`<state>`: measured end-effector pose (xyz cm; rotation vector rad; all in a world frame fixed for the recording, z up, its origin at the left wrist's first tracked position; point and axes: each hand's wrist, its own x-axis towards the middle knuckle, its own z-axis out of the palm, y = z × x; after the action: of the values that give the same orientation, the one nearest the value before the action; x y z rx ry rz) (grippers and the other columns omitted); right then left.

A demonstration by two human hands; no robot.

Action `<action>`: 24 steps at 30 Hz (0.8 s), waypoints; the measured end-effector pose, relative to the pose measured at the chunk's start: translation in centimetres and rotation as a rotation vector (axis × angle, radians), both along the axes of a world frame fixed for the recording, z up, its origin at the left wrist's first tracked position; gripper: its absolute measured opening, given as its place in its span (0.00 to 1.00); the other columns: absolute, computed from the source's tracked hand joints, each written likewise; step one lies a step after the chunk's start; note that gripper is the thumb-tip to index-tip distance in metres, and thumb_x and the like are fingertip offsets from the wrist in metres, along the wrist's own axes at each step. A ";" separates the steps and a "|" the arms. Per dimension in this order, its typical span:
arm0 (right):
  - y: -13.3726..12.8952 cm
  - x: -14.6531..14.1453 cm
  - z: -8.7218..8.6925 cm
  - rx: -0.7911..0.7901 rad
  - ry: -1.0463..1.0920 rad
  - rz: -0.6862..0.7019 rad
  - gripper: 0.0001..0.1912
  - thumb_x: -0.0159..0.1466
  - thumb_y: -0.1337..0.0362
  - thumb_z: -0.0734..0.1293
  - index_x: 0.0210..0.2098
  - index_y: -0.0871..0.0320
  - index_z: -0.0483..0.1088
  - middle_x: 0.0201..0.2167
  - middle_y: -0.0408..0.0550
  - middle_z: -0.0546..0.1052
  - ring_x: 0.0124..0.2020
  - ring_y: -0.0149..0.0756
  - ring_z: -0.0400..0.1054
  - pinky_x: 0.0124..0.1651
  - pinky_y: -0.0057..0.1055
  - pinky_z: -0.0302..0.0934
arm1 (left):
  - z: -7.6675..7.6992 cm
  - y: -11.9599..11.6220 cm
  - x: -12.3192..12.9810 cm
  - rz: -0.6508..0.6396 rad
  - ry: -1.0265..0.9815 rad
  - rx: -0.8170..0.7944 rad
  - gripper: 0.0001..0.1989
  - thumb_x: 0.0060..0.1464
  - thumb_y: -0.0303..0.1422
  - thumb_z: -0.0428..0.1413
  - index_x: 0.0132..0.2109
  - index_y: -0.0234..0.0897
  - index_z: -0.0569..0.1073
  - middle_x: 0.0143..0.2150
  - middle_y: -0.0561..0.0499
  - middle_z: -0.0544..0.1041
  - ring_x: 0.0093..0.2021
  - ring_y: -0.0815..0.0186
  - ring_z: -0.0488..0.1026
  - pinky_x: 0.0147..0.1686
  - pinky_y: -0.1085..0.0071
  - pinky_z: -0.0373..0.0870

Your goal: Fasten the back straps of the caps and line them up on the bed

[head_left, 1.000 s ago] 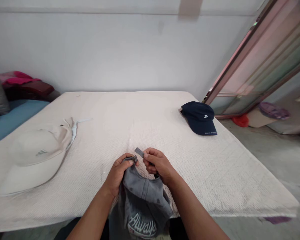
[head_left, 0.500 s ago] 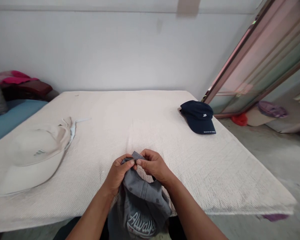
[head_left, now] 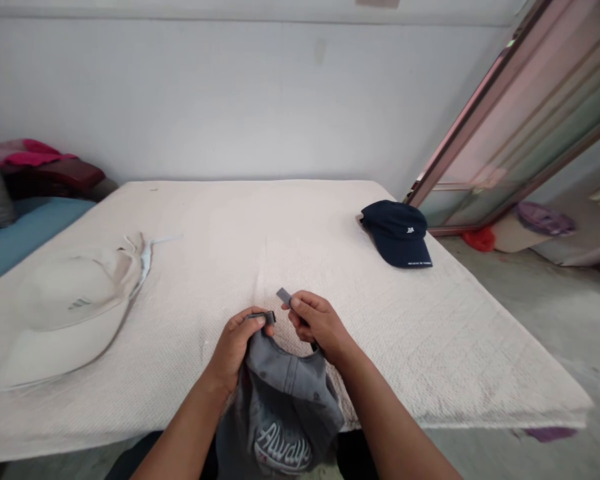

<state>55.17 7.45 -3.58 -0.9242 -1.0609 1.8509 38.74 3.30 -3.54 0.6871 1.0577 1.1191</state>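
A grey cap with white "Always" lettering hangs at the front edge of the table, its back opening facing up. My left hand is closed on one side of that opening, thumb pressed beside a small dark buckle. Between the thumb and fingers of my right hand is the cap's grey strap, its free end sticking out up and to the left. Strap and buckle are apart, with a small gap between them.
A cream cap lies at the left of the cloth-covered table. Toward the right edge sits a navy cap. A wall stands behind, with a glass sliding door at the right.
The strap end has come away from the buckle. My right hand has moved slightly up and to the right with the strap; my left hand has stayed at the buckle side.
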 end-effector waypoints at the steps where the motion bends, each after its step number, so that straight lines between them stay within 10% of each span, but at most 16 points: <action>1: 0.0 0.0 -0.1 -0.008 -0.010 0.004 0.14 0.57 0.54 0.68 0.29 0.59 0.67 0.17 0.35 0.62 0.13 0.19 0.45 0.16 0.22 0.35 | 0.0 0.0 0.0 -0.004 0.002 0.009 0.05 0.48 0.32 0.57 0.30 0.35 0.74 0.24 0.54 0.71 0.23 0.71 0.64 0.24 0.76 0.59; 24: -0.1 -0.2 -0.4 -0.095 -0.012 -0.009 0.12 0.54 0.58 0.69 0.27 0.58 0.63 0.15 0.34 0.63 0.12 0.19 0.44 0.16 0.22 0.34 | -0.3 -0.1 0.1 0.036 -0.052 -0.013 0.07 0.44 0.31 0.62 0.32 0.36 0.72 0.25 0.56 0.71 0.24 0.72 0.65 0.26 0.77 0.60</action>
<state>54.96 7.32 -3.98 -0.9949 -0.9817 1.9047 38.86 3.19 -3.81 0.6275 1.0364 1.1543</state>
